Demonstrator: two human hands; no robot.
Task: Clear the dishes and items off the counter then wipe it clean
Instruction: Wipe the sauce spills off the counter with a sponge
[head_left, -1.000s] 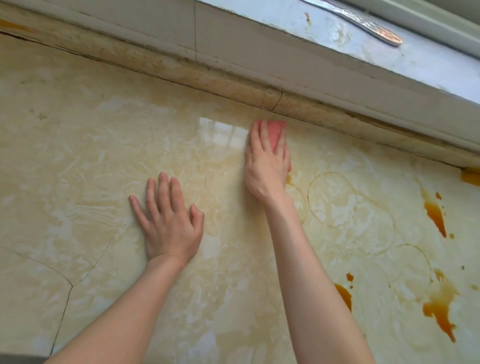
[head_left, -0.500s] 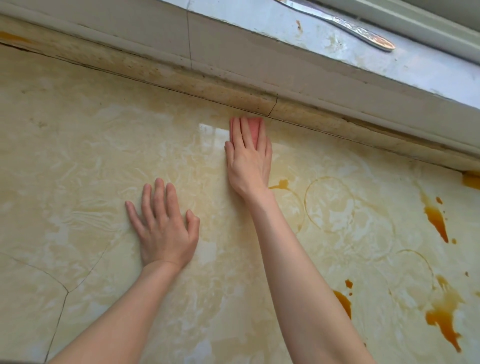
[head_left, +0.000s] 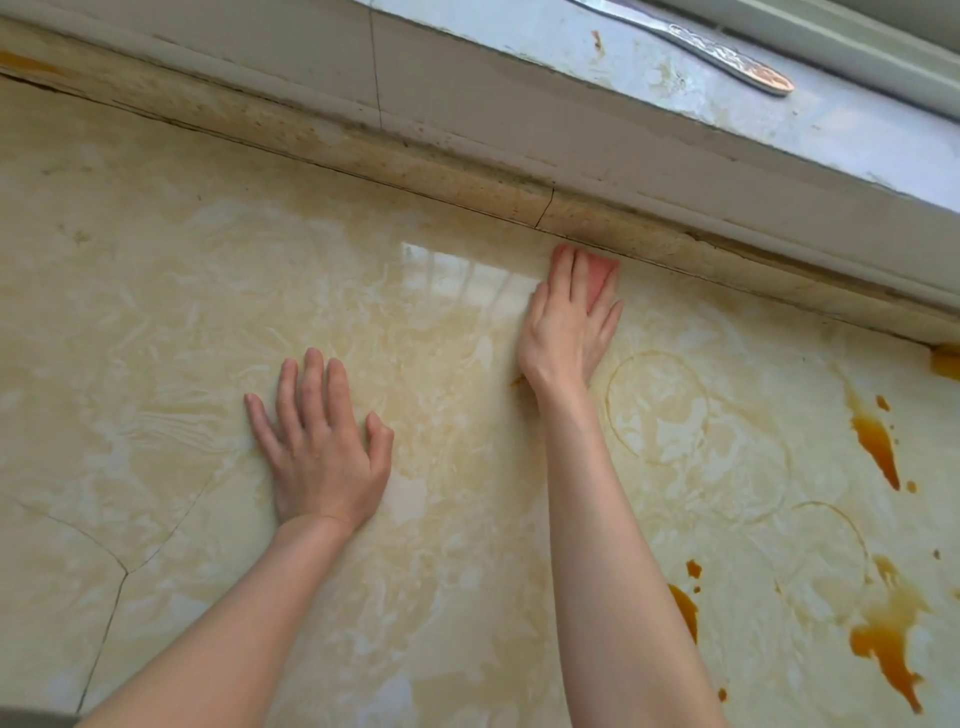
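My right hand (head_left: 569, 327) presses flat on a pink sponge (head_left: 600, 275), whose far corner shows beyond my fingers, close to the raised back edge of the beige marble counter (head_left: 156, 312). My left hand (head_left: 322, 447) lies flat on the counter with its fingers spread, holding nothing, to the left of and nearer than the right hand. Orange-brown stains (head_left: 878, 447) and faint ring marks (head_left: 657, 405) cover the counter to the right of my right arm.
A metal utensil handle (head_left: 727, 57) lies on the window sill (head_left: 571, 47) above the counter's back edge. Cracks (head_left: 119, 571) run through the counter at the lower left. More orange spills (head_left: 883, 654) sit at the lower right.
My right hand slid the sponge leftward, then forward and right, up against the back edge, covering the small orange spot by the wrist. My left hand stayed planted.
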